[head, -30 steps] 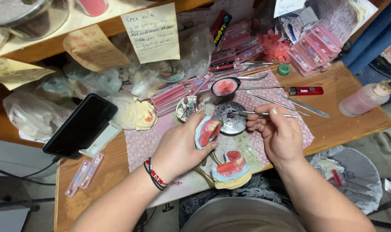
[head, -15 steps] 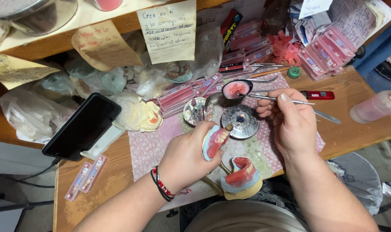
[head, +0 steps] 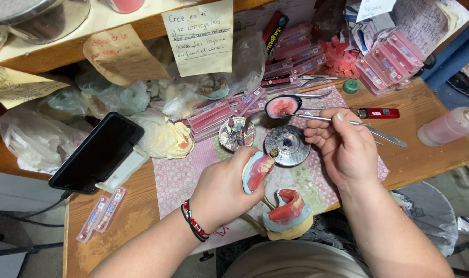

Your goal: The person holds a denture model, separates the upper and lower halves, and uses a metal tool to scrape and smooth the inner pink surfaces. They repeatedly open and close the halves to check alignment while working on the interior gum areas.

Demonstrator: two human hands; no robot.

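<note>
My left hand [head: 225, 189] grips a pale blue dental cast with pink wax and teeth [head: 257, 171], held on edge above a pink patterned mat [head: 183, 175]. My right hand [head: 342, 149] holds a thin metal spatula [head: 317, 118] whose tip reaches into a small spoon-like dish of pink wax [head: 282, 106]. A round metal burner [head: 287, 145] sits between my hands. A second cast with pink wax [head: 288, 212] rests on a yellowish base at the bench's near edge.
A black phone [head: 98, 153] leans at the left on a cable. A dish of burs [head: 236, 134], a red lighter [head: 377, 113], boxes of pink tooth strips [head: 384, 56], plastic bags, paper notes and a pink bottle [head: 449, 126] crowd the wooden bench [head: 440, 154].
My right hand has moved from the burner up to the wax dish with the spatula. My left hand keeps the cast, tilted slightly more upright.
</note>
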